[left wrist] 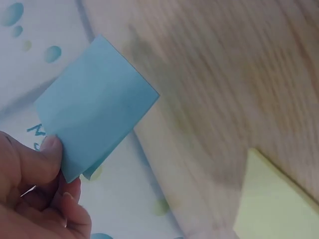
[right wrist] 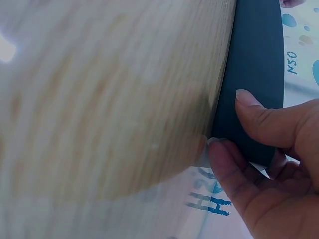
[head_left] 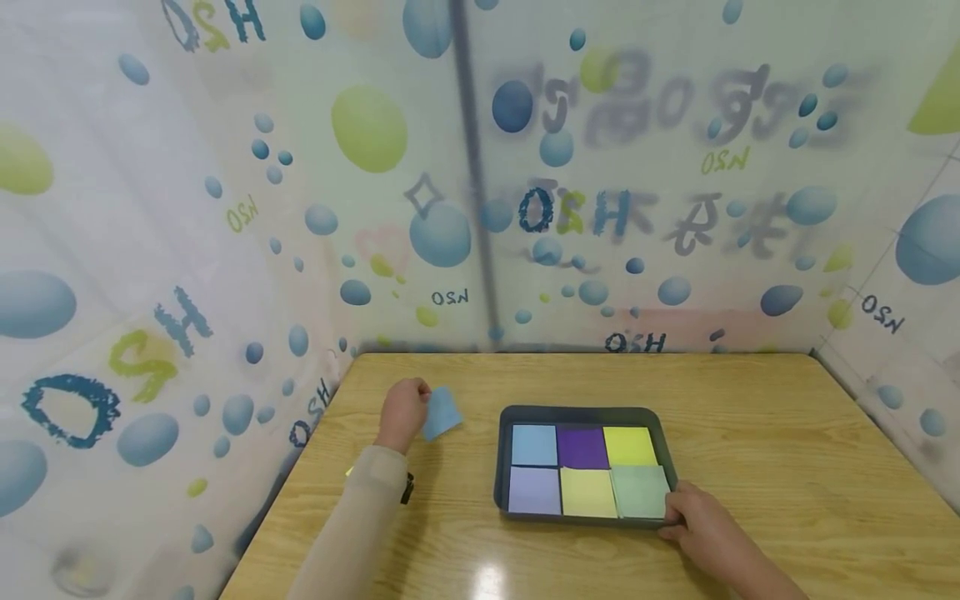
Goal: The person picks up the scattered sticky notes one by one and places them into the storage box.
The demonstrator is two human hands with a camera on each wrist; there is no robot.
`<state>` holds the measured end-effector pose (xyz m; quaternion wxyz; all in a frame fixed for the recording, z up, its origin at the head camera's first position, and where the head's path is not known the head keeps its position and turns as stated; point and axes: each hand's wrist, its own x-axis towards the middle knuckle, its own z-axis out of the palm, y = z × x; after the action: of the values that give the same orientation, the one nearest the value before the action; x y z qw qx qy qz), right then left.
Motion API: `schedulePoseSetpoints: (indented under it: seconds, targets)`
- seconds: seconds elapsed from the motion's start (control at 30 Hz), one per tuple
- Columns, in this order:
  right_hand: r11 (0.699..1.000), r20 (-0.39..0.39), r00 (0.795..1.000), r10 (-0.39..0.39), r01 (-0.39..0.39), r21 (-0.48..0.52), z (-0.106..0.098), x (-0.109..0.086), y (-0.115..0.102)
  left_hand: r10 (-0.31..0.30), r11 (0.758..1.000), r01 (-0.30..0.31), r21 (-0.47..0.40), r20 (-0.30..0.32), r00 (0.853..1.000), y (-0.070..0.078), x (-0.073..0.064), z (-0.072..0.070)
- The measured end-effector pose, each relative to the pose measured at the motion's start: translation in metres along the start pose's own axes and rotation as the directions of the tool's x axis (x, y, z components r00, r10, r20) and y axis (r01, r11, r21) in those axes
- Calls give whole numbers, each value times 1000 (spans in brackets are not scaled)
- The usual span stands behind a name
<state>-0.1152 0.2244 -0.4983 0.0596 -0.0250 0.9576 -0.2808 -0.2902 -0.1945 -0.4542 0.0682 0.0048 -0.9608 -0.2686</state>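
Note:
Over the table's left part, my left hand (head_left: 402,416) pinches a light blue sticky note (left wrist: 97,102) by one corner between thumb and fingers. The note is held tilted, and a second layer or folded edge shows beneath it. With thumb and fingers, my right hand (head_left: 702,527) grips the front right corner of a dark grey tray (right wrist: 254,64). Inside lie two rows of square sticky notes: light blue (head_left: 535,445), purple (head_left: 583,448) and bright yellow (head_left: 630,446) behind; lavender (head_left: 535,490), pale yellow (head_left: 588,493) and pale green (head_left: 639,490) in front.
A pale yellow sticky pad (left wrist: 279,204) lies on the wooden table (head_left: 750,433) close to my left forearm, which mostly hides it in the head view. Curtains (head_left: 637,275) printed with bubbles and letters hang behind the table and along both sides.

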Motion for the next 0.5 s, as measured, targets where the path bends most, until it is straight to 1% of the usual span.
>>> schedulePoseSetpoints:
  seconds: [0.13, 0.37, 0.5]
  targets:
    - [1000, -7, 1000, -8, 8, -5, 0, -1, 0, 26, 1000, -25, 16, -10, 1000, 9, -1, -3]
    - [1000, -20, 1000, -24, 23, -18, 0, -2, -1, 21, 1000, -21, 8, -7, 1000, 21, -1, -8]
    - [1000, -17, 1000, -23, 23, -18, 1, -2, -1, 40, 999, -40, 11, -23, 999, 27, -1, -10]
